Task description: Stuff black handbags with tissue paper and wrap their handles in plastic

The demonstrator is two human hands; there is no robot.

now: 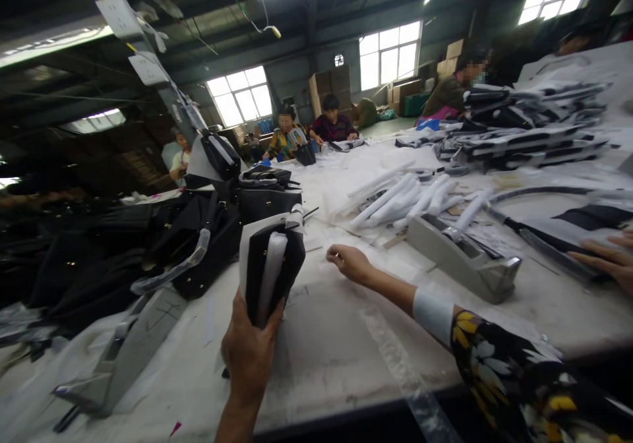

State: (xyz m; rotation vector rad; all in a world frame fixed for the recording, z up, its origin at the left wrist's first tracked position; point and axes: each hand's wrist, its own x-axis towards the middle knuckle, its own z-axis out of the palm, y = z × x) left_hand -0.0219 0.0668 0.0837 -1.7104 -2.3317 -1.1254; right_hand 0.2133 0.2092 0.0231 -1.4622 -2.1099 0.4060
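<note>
a black pouch [274,265], paper-wrapped, is gripped upright above the table [321,364] by the left hand [250,354]. farther out the right hand [349,262] is rested curled; whether anything is pinched cannot be told. held one-handed, the wrap could be shaken loose.

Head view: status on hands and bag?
Left hand gripping bag above table. Right hand resting on table, fingers curled, grip unclear. Tape dispenser beyond it; another person's hand far right.
</note>
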